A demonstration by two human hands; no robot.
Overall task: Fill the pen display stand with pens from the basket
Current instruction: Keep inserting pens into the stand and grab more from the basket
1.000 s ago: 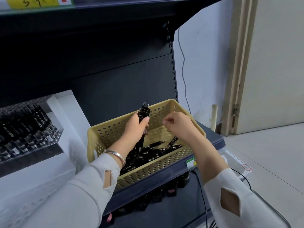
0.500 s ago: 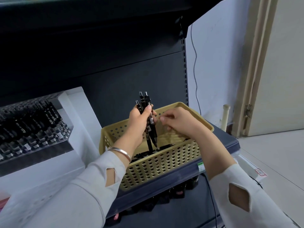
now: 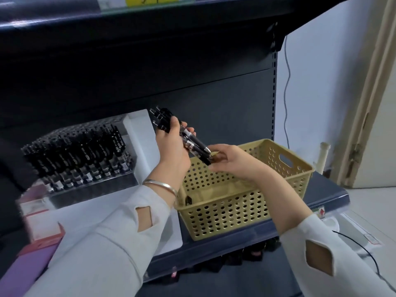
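Observation:
My left hand (image 3: 171, 144) grips a bundle of black pens (image 3: 192, 142), tilted with the clicker ends up and to the left and the tips down to the right. At the tips, my right hand (image 3: 227, 160) pinches the lower end of the bundle above the yellow perforated basket (image 3: 235, 211). One dark pen shows through the basket's left corner; the rest of its inside is hidden. The white pen display stand (image 3: 137, 133) stands to the left, its rows holding several black pens (image 3: 85, 155).
Basket and stand sit on a dark blue shelf (image 3: 321, 196) with a dark back panel. Another shelf overhangs above. A pink and purple box (image 3: 32, 260) lies at the lower left. Dark items sit under the shelf. A wall, cable and door frame are to the right.
My left hand has lifted the pen bundle out of the basket and tilted it toward the stand. My right hand has followed and now pinches the tips. The view has swung left.

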